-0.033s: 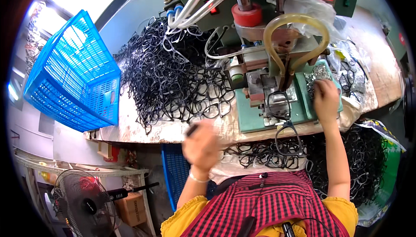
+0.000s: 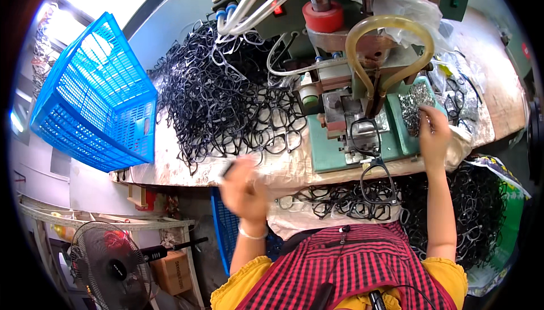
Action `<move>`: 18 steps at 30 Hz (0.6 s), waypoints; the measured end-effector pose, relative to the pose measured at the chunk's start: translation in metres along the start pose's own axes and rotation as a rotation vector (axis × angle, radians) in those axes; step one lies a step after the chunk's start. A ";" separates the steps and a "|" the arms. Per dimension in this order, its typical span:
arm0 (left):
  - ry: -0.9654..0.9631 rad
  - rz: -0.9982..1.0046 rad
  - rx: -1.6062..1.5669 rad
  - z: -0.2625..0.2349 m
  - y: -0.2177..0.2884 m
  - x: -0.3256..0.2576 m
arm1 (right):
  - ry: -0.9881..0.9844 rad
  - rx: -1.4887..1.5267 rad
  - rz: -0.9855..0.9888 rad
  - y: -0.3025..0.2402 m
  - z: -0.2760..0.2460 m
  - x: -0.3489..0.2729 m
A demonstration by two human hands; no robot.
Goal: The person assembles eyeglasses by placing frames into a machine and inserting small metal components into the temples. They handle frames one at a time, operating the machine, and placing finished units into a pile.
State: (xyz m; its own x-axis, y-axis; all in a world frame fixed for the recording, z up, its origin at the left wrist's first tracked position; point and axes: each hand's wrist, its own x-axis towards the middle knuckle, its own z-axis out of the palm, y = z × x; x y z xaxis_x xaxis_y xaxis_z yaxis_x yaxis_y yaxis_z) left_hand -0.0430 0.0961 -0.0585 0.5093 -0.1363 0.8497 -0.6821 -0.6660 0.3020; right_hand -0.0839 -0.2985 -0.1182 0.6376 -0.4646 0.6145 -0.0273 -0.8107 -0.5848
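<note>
At the green metal press's right edge sits a green tray; a black plastic glasses frame overhangs the front edge; left hand, shifted leftward, blurred, half-curled around something dark; right hand drawn back to the tray's right edge, perhaps finishing a pick, fingertips nearly together beside silvery metal bits, catch unclear

Your apron is checked red and black. The small parts at your right hand are silvery, their tray green.
</note>
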 end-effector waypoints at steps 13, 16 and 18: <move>-0.440 -0.380 0.841 0.108 -0.178 0.141 | 0.002 0.788 0.431 -0.015 0.052 0.027; -0.503 -0.418 0.872 0.138 -0.203 0.103 | 0.019 0.554 0.424 -0.010 0.029 0.011; -0.507 -0.366 0.770 0.132 -0.190 0.077 | 0.069 0.306 0.357 -0.005 0.005 -0.007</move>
State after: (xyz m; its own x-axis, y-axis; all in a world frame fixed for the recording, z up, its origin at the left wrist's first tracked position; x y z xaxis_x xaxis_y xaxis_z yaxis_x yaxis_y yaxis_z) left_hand 0.1949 0.1152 -0.1078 0.9075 -0.0051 0.4200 -0.0026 -1.0000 -0.0067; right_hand -0.0844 -0.2896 -0.1226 0.5767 -0.7259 0.3748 -0.0006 -0.4591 -0.8884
